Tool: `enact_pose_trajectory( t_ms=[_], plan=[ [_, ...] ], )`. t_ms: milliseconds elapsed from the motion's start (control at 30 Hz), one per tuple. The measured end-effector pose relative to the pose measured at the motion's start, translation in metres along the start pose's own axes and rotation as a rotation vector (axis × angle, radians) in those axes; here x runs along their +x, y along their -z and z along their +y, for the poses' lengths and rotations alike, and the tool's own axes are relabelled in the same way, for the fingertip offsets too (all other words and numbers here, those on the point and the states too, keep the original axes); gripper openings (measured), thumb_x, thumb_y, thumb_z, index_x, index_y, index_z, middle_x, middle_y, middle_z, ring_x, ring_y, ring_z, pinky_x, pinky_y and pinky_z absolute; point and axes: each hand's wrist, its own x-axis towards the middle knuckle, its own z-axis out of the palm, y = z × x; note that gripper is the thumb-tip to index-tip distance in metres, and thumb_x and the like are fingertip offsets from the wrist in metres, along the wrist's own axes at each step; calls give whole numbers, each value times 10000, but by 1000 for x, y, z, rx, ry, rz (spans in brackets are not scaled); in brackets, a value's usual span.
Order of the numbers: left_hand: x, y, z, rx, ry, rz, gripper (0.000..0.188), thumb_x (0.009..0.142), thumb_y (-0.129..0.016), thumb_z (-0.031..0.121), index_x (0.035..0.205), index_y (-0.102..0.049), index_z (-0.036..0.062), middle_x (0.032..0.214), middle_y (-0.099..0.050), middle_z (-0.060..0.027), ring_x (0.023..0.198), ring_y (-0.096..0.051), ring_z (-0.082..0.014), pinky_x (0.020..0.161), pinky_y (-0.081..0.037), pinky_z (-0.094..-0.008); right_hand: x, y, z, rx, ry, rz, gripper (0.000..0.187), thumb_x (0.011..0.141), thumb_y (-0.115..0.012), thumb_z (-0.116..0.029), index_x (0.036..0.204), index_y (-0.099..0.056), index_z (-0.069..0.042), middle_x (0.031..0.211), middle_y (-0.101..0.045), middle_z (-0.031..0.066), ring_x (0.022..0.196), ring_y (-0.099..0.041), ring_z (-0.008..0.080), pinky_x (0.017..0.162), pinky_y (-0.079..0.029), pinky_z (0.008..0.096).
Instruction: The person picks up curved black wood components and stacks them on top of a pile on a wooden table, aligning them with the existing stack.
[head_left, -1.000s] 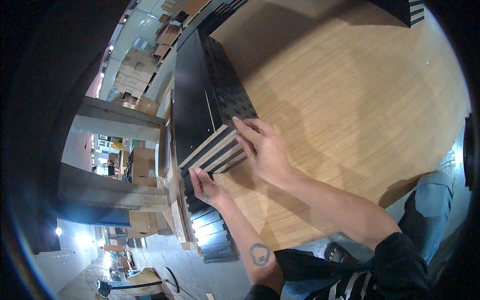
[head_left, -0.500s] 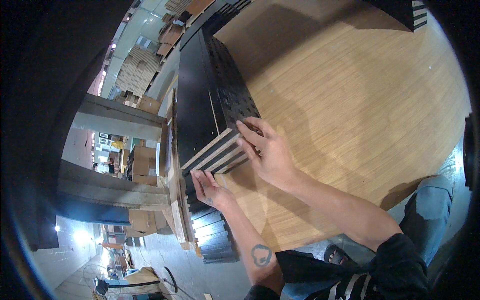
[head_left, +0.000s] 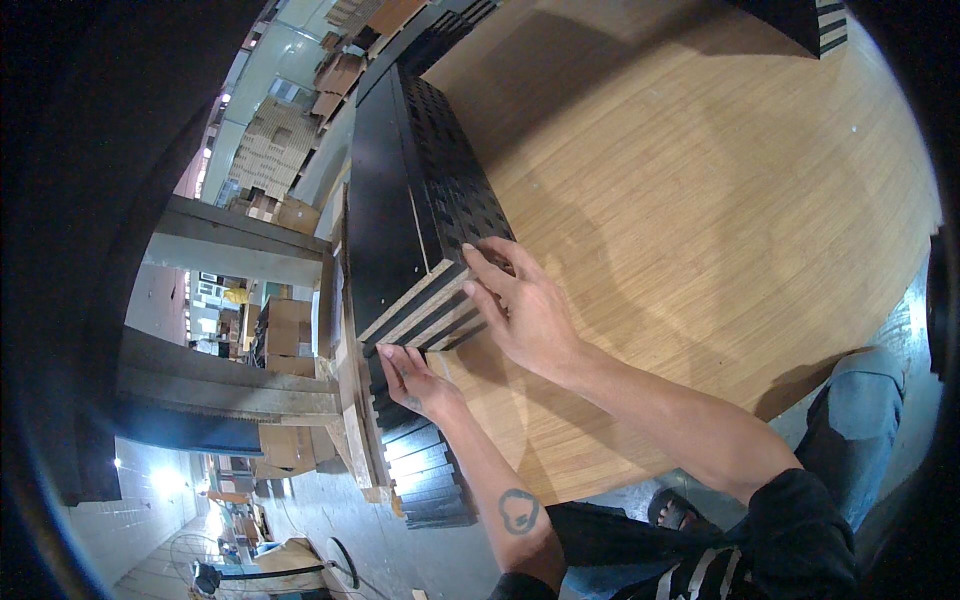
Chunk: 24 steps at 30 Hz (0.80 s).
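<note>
A stack of long black boards (head_left: pixel 385 215) lies along the left side of a wood-grain table (head_left: pixel 680 220). Its near end shows raw tan edges between black layers, and the side facing the table has rows of dark slots or notches. My left hand (head_left: pixel 425 388) has its fingertips on the lower left corner of that near end, thumb side partly hidden. At the near right corner, my right hand (head_left: pixel 535 320) is curled, with thumb and index finger against the board ends and the other fingers along the slotted side.
Dark slatted strips (head_left: pixel 425 470) stand below the table's left edge, beside a wooden frame (head_left: pixel 350 440). Another black stack (head_left: pixel 800 20) is at the far right. Beyond are grey beams (head_left: pixel 240 240), cardboard boxes (head_left: pixel 288 325) and a standing fan (head_left: pixel 205 575).
The near end of the stack sits slightly further left in view. Both hands have shifted slightly left with it and keep their contact at its corners.
</note>
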Motion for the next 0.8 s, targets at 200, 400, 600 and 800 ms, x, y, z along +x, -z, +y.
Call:
enact_pose_trajectory(
  t_ms=[200,400,600,800],
  plan=[
    [1,2,0,54,-6,-24,535,954,-581,340,1277,-509,-81,1295,-534,-165,1185,-514,-195,1044,-401,-325,1,1,-2,-18,-1,-9,363,911,-593,-185,1231,-599,-14,1208,-557,211,1057,-571,345,836,-514,404],
    [5,7,-5,18,-42,52,487,951,-593,336,1221,-550,-67,1206,-587,-125,1131,-540,-177,984,-426,-291,-1,4,-5,-21,35,-28,396,914,-605,-189,1256,-579,10,1224,-558,208,989,-632,303,828,-534,367],
    [4,8,-7,34,-30,23,423,955,-590,294,1236,-540,-18,1218,-559,-139,1122,-545,-216,959,-473,-317,-2,4,-7,2,-4,-1,367,919,-581,-188,1237,-589,-4,1208,-563,207,1051,-580,335,856,-513,384],
    [5,12,-13,59,-76,-10,466,934,-632,263,1239,-543,-78,1199,-582,-131,1080,-557,-174,956,-459,-285,-4,-1,-3,-24,14,43,346,912,-577,-153,1230,-595,-18,1188,-568,209,1061,-563,360,850,-507,396]
  ],
)
